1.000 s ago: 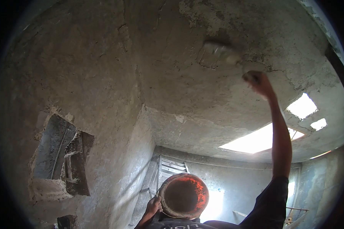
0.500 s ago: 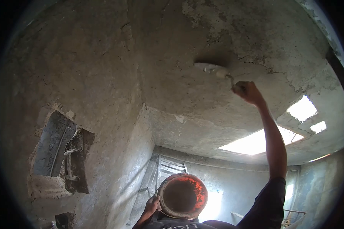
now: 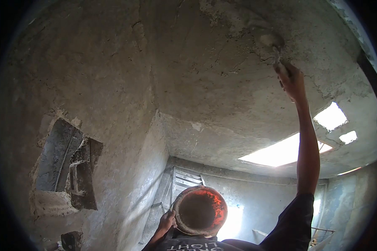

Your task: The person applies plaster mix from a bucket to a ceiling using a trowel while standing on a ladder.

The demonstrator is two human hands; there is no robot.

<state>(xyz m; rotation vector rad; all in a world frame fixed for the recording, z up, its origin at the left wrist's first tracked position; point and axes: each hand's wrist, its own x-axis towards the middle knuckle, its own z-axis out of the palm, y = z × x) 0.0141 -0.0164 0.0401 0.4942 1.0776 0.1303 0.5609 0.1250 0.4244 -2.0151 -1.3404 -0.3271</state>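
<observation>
My right hand [image 3: 292, 81] is raised on an outstretched arm, its fingers wrapped round the handle of a trowel [image 3: 271, 41]. The trowel's blade is blurred and lies close against the rough cement ceiling [image 3: 222, 92]. Low in the view, my left hand [image 3: 168, 219] grips the left rim of a round bowl [image 3: 200, 210]. Red patches mark the bowl's right side, and its inside looks grey-brown.
A wall opening [image 3: 56, 159] is at the left, with a grey float [image 3: 83, 184] upright in it. Bright openings [image 3: 274, 152] pierce the ceiling at the right. A slatted frame [image 3: 187, 180] stands behind the bowl.
My right hand and the trowel have moved up and to the right along the ceiling. The trowel's blade has turned. My left hand and the bowl are nearly in the same place.
</observation>
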